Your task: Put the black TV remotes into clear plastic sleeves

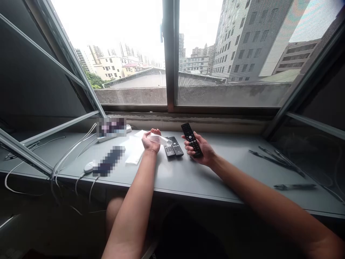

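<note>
Your right hand (pixel 203 150) grasps the black remote (pixel 188 133) keypad-up, buttons readable. At 9 o'clock, your left hand (pixel 150 144) grips a clear sleeve (pixel 161 139).

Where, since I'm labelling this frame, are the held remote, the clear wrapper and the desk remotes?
held remote (pixel 189 135): head view, its upper keypad.
clear wrapper (pixel 161 139): head view, its middle.
desk remotes (pixel 176 145): head view, right one's keypad.

Two bare forearms reach in; left hand (pixel 150 143) and right hand (pixel 202 151) bare, one bare knee (pixel 114 216).
</note>
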A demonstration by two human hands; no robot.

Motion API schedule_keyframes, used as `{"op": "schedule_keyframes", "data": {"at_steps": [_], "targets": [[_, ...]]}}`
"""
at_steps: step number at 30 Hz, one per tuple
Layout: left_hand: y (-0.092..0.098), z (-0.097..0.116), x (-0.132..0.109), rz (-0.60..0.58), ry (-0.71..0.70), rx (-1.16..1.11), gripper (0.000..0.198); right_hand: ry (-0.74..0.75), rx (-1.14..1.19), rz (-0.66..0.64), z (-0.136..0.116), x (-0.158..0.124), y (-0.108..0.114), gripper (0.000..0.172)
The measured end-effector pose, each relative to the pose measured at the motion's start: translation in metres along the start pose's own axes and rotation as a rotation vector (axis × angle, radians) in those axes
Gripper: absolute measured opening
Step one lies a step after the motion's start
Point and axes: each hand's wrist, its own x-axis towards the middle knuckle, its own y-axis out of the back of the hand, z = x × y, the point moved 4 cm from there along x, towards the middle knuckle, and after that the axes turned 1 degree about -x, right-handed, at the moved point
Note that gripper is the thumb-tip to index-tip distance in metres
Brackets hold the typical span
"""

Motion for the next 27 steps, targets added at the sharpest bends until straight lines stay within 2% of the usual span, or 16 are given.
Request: {"op": "schedule_keyframes", "data": {"at_steps": [3,6,11,15,19,21,27], "targets": [[0.000,0.000,0.000,0.001,0.005,0.005,0.019,0.047,-0.086,0.103,-0.001,-0.001,0.000,0.025],[0.001,0.000,0.001,0.001,0.006,0.002,0.019,0.018,-0.117,0.155,0.000,-0.001,0.000,0.021],[0.003,0.000,0.002,0.000,0.010,0.007,0.019,-0.068,-0.031,0.031,0.002,-0.002,-0.005,0.039],[0.004,0.000,0.004,-0.003,0.014,0.027,0.019,-0.122,-0.044,-0.049,0.004,-0.005,-0.007,0.042],[0.004,0.000,0.003,-0.006,0.007,0.020,0.019,-0.016,-0.115,0.043,0.002,-0.003,-0.001,0.033],[0.004,0.001,0.003,-0.004,0.003,0.008,0.019,-0.014,-0.134,0.097,0.003,-0.001,0.003,0.027],[0.003,0.001,0.003,-0.003,-0.006,0.016,0.017,-0.045,-0.093,0.100,0.003,0.003,0.009,0.014]]}}
